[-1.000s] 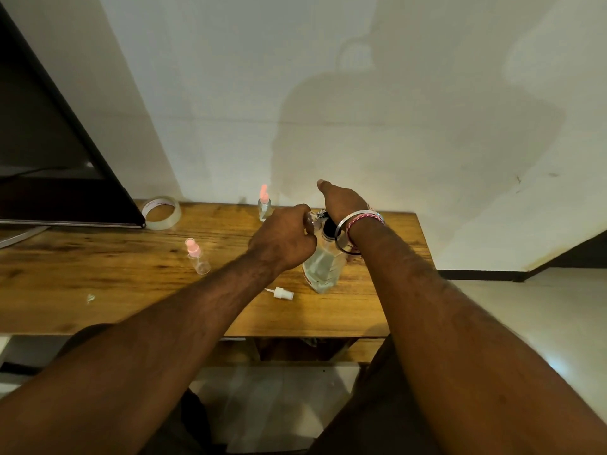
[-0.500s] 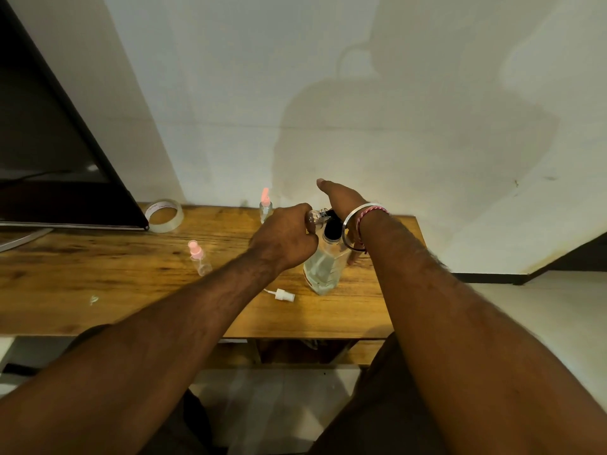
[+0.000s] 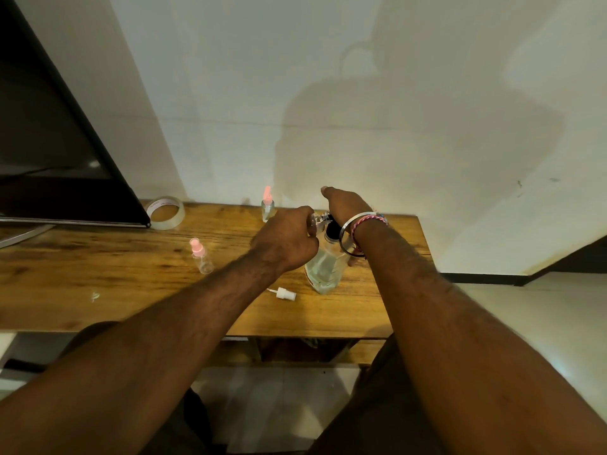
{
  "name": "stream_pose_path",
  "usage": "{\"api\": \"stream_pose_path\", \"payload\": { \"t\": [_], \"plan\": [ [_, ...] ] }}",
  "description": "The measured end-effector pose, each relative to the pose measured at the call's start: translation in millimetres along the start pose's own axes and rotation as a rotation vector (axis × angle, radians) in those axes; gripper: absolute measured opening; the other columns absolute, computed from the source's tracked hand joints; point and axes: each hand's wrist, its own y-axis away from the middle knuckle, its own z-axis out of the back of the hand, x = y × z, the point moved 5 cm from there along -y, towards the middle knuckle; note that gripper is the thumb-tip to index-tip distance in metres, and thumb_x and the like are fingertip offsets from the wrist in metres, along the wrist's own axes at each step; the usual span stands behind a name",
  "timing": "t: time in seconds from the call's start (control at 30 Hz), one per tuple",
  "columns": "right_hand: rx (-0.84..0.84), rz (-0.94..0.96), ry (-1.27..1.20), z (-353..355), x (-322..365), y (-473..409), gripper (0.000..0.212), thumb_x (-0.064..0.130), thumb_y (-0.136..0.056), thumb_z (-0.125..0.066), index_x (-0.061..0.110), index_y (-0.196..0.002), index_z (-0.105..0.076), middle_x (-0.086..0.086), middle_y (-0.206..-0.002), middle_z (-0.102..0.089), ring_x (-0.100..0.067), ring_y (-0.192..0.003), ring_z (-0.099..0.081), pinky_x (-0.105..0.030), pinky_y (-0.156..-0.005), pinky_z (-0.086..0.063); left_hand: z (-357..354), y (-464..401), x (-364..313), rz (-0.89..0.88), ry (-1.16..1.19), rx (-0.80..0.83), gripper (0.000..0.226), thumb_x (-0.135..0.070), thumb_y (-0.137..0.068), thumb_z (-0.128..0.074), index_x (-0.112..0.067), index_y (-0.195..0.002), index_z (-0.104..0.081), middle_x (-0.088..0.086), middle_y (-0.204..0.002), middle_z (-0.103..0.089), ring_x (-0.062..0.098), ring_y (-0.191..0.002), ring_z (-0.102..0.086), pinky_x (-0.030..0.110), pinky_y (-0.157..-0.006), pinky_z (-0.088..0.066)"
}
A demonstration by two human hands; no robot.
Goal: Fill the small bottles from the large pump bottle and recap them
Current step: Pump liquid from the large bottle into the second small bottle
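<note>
pink caps (image 3: 196, 247), brown wood-grain table (image 3: 98, 274)

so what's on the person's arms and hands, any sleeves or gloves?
No sleeves or gloves: both forearms and hands are bare. The right wrist carries a silver metal bangle and a red-and-white braided thread band. Nothing shows on the left wrist.

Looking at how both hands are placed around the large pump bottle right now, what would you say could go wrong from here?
1. The left hand holds a small clear bottle at the pump head of the large pump bottle; if its mouth is off the nozzle, liquid may spill on the wooden table.
2. The right hand presses from above; the large bottle could tip.
3. The loose white spray cap lies near the left forearm and could get knocked off.
</note>
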Motion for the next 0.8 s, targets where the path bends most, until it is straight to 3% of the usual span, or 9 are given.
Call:
{"api": "stream_pose_path", "payload": {
  "t": [0.1,0.33,0.47,0.57,0.73,0.8],
  "plan": [
    [-0.036,-0.027,-0.047,1.6,-0.4,1.5,0.049,0.041,-0.106,-0.034,0.011,-0.138,-0.054,-0.017,-0.146,-0.05,-0.034,-0.13,-0.049,-0.038,-0.106,-0.036,0.1,0.8,-1.2,-0.001,-0.005,0.003,0.015,-0.013,-0.083,-0.07,-0.022,-0.094,-0.064,-0.005,-0.086,-0.066,0.014,-0.079,-0.062,0.027,-0.061,-0.047],
    [-0.077,-0.045,0.066,0.4,4.7,2.8,0.04,0.018,-0.11,-0.027,0.001,-0.139,-0.048,-0.025,-0.138,-0.054,-0.039,-0.127,-0.052,-0.04,-0.1,-0.042,-0.7,2.4,1.6,0.008,0.001,0.003,0.017,-0.014,-0.083,-0.072,-0.021,-0.097,-0.066,-0.005,-0.087,-0.067,0.014,-0.08,-0.062,0.026,-0.063,-0.049],
    [-0.023,-0.048,-0.054,1.2,1.9,2.5,0.046,0.032,-0.108,-0.029,0.007,-0.139,-0.051,-0.021,-0.142,-0.051,-0.036,-0.128,-0.049,-0.038,-0.101,-0.038,-0.2,1.1,-1.0,0.007,0.001,0.007,0.015,-0.014,-0.084,-0.07,-0.022,-0.096,-0.064,-0.006,-0.085,-0.066,0.012,-0.077,-0.061,0.025,-0.06,-0.046],
    [0.04,-0.061,-0.148,2.8,2.7,1.7,0.05,0.039,-0.107,-0.033,0.008,-0.143,-0.049,-0.017,-0.147,-0.048,-0.034,-0.134,-0.046,-0.038,-0.11,-0.036,1.8,0.4,-2.3,0.002,0.0,0.002,0.016,-0.017,-0.085,-0.069,-0.023,-0.099,-0.065,-0.005,-0.086,-0.068,0.014,-0.079,-0.063,0.03,-0.066,-0.055],
    [0.079,-0.124,-0.373,0.4,-3.4,-0.1,0.049,0.056,-0.094,-0.053,0.02,-0.127,-0.056,-0.009,-0.128,-0.06,-0.029,-0.113,-0.06,-0.047,-0.109,-0.042,5.4,-0.9,-4.3,-0.002,0.006,-0.001,0.019,-0.015,-0.087,-0.067,-0.02,-0.104,-0.066,-0.004,-0.087,-0.069,0.013,-0.079,-0.063,0.029,-0.065,-0.054],
    [0.085,-0.123,-0.402,0.0,-3.5,-1.2,0.051,0.057,-0.093,-0.055,0.022,-0.13,-0.055,-0.007,-0.124,-0.059,-0.028,-0.111,-0.06,-0.047,-0.109,-0.042,5.9,-0.5,-5.0,0.0,0.009,0.002,0.019,-0.014,-0.086,-0.067,-0.02,-0.104,-0.065,-0.005,-0.087,-0.068,0.011,-0.078,-0.061,0.027,-0.063,-0.049]
  ]
}}
